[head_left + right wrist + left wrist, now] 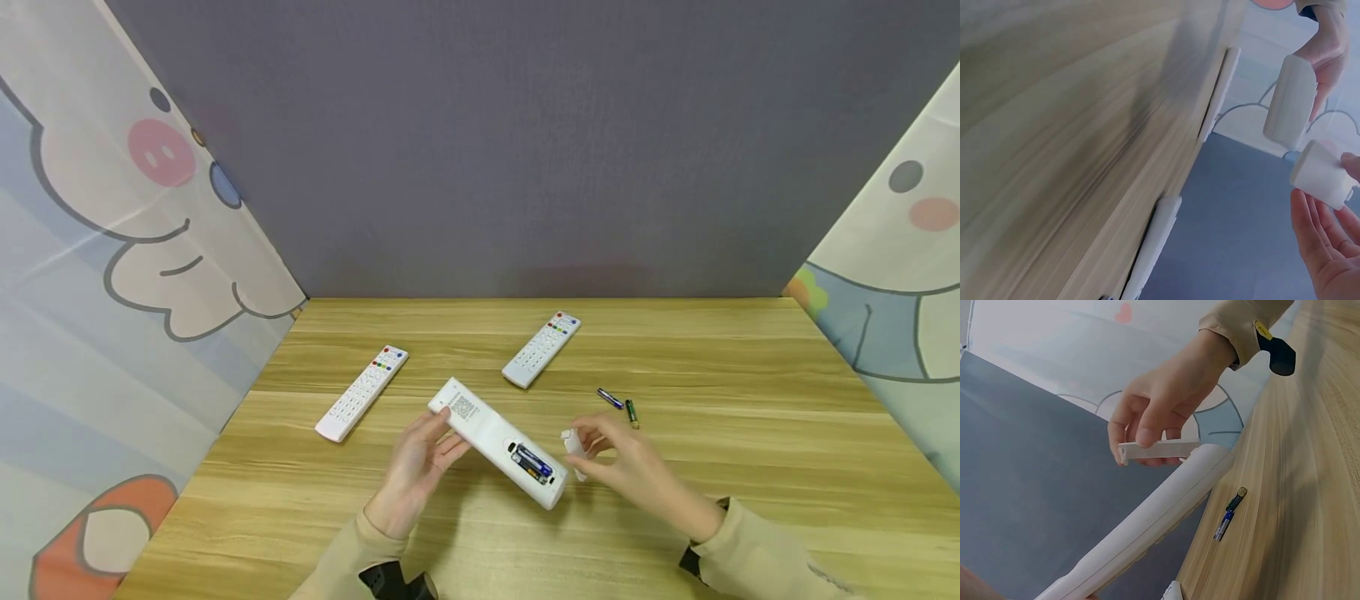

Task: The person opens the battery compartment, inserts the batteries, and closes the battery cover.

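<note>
My left hand (412, 475) grips a white remote control (491, 437) by its far-left end, back side up. Its battery compartment is uncovered, with two batteries (532, 462) lying inside. Between the thumb and fingers of my right hand (622, 462) is a small white battery cover (574, 450), just off the remote's right end. In the left wrist view the cover (1160, 449) appears edge-on by the tip of the remote (1154, 515). The right wrist view shows the cover's broad face (1322, 175) beside the remote's end (1291, 100).
Two more white remotes lie buttons up on the wooden table (300, 517), one at the left (362, 394) and one farther back (542, 350). A blue battery (611, 398) and a green battery (632, 412) lie beyond my right hand. A grey panel (540, 150) stands behind the table.
</note>
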Demonstrator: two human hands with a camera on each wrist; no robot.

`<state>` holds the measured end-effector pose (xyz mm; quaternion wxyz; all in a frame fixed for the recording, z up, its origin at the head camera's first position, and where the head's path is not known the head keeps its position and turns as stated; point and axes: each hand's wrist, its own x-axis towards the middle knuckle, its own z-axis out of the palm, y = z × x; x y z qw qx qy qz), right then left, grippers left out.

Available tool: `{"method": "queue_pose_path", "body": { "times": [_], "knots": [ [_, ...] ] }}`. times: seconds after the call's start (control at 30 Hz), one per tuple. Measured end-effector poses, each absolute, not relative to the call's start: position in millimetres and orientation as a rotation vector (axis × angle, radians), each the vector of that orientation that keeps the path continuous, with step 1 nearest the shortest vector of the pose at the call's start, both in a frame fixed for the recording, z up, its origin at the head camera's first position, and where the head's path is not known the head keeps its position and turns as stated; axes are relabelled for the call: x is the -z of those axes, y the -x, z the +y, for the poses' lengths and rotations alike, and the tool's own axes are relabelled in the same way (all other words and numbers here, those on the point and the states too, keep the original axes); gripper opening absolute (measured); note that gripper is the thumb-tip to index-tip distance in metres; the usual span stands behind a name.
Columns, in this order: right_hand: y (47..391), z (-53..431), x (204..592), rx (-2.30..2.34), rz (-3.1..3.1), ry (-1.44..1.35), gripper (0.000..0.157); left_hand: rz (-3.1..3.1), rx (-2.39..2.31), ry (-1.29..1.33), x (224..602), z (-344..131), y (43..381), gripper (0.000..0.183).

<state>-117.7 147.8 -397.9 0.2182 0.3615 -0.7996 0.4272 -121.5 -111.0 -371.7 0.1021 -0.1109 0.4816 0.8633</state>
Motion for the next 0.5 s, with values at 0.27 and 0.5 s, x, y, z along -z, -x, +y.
{"method": "queue_pose_path", "body": {
  "times": [0.27,0.5],
  "knots": [
    [119,135,396,-1.308,-2.084,-1.065,0.053,1.416,-2.547,0.335,371,-110,121,0.037],
    [119,126,397,-1.327,-2.033,-1.091,0.052,1.406,-2.556,0.340,371,-110,121,0.037]
  ]
}}
